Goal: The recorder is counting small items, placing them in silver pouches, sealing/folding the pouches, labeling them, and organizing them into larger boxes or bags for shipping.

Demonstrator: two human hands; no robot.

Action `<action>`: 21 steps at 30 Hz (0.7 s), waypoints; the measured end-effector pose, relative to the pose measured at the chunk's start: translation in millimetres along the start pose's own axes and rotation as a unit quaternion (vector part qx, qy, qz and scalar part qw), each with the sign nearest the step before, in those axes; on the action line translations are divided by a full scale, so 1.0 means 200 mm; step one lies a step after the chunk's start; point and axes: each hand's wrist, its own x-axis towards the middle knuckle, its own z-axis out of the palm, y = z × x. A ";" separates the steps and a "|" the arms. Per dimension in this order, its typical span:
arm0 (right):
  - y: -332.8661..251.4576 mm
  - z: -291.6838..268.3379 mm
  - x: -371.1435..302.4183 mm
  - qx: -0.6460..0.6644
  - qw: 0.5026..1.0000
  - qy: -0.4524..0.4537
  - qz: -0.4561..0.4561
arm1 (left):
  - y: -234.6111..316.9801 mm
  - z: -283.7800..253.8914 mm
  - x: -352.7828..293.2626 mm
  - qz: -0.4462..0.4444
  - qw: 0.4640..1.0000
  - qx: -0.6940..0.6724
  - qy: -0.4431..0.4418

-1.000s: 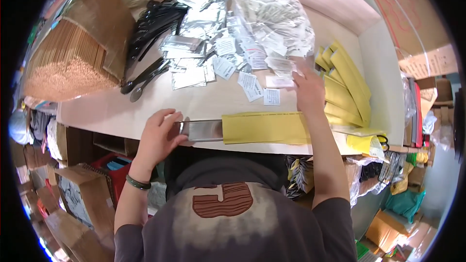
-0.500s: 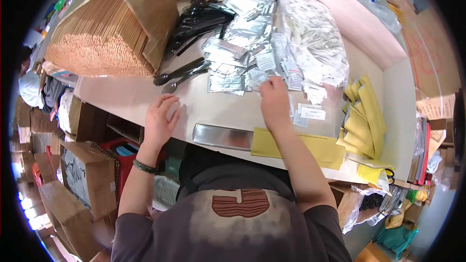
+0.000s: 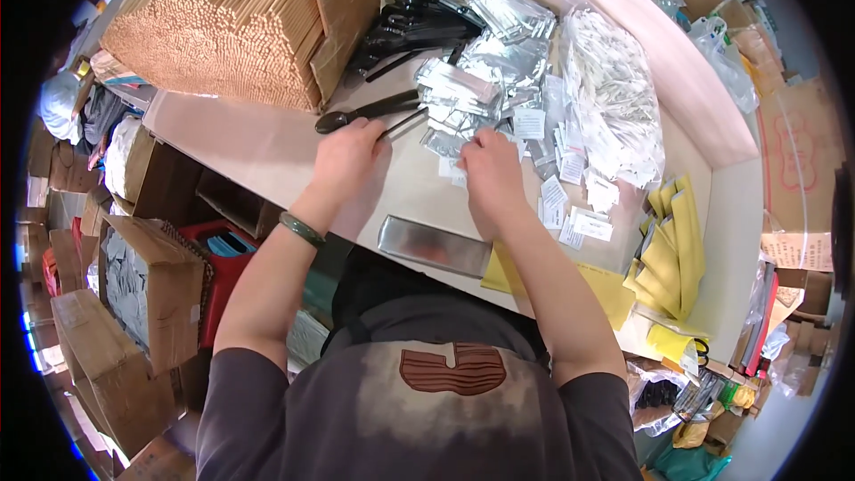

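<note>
My left hand (image 3: pixel 346 165) is closed around the bowl end of a black plastic spoon, whose handle (image 3: pixel 405 124) sticks out toward the packets. Another black spoon (image 3: pixel 374 110) lies just beyond it. My right hand (image 3: pixel 493 171) has its fingers pressed together at the near edge of a heap of flat silver packets (image 3: pixel 454 89); what sits between the fingertips is hidden. Small white printed slips (image 3: pixel 553 192) lie to the right of that hand. More black spoons (image 3: pixel 414 31) are piled behind the packets' left side.
A carton of tightly stacked wooden sticks (image 3: pixel 200 53) stands at the left. A clear bag of white slips (image 3: pixel 614 98) rests at the back right. Yellow envelopes (image 3: pixel 672 254) are at the right, and a shiny metal bar (image 3: pixel 434 245) lies along the front edge.
My left hand has moved forward and closed on the nearer spoon. The right hand stays by the packets, its fingers at their near edge. The whole view has shifted and turned slightly.
</note>
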 end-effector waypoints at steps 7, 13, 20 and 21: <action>-0.12 -0.19 -0.29 0.318 0.939 -0.006 0.131 | 0.02 -0.08 -0.21 -0.015 0.980 -0.178 0.091; -0.24 -0.07 -0.52 0.136 0.987 0.064 -0.057 | 0.25 -0.04 -0.40 0.002 0.958 -0.283 0.054; -0.07 -0.11 -0.70 0.048 0.972 0.009 -0.229 | 0.36 -0.03 -0.45 0.171 0.978 -0.114 -0.043; -0.08 -0.10 -0.72 0.008 0.970 -0.045 -0.237 | 0.39 -0.05 -0.43 0.215 0.973 -0.088 -0.016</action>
